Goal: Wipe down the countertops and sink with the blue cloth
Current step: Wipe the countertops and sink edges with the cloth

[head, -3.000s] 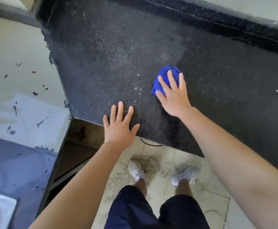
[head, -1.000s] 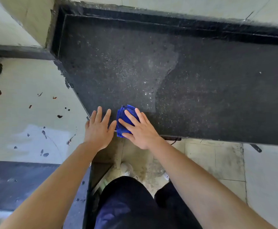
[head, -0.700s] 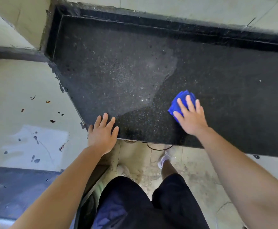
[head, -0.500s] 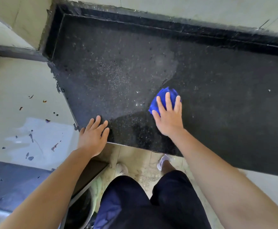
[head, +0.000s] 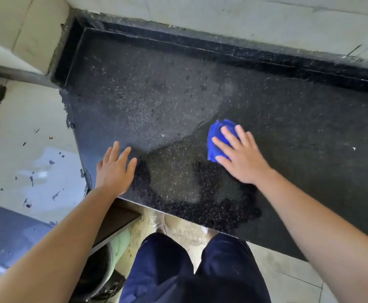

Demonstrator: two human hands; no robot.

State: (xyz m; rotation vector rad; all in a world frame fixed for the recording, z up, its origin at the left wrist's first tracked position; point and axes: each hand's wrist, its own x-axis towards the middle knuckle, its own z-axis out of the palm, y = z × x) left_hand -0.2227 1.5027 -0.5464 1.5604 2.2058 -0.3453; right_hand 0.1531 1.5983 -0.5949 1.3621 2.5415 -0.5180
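One blue cloth (head: 216, 136) is seen bunched on the black speckled bench (head: 305, 127), pressed down beneath the right hand (head: 242, 159), whose fingers (head: 228, 136) are laid straight and slightly spread across it. Two bare hands are shown. The left hand (head: 113, 171) is rested palm down near the bench's front left corner, with its fingers straight, nearly together and holding nothing. Both forearms are stretched forward from the lower edge of the view. The cloth lies at the border of one paler dusty patch (head: 148, 106), with darker stone to its right. One white shoe (head: 159, 223) is seen on the tiled floor (head: 288, 272) below.
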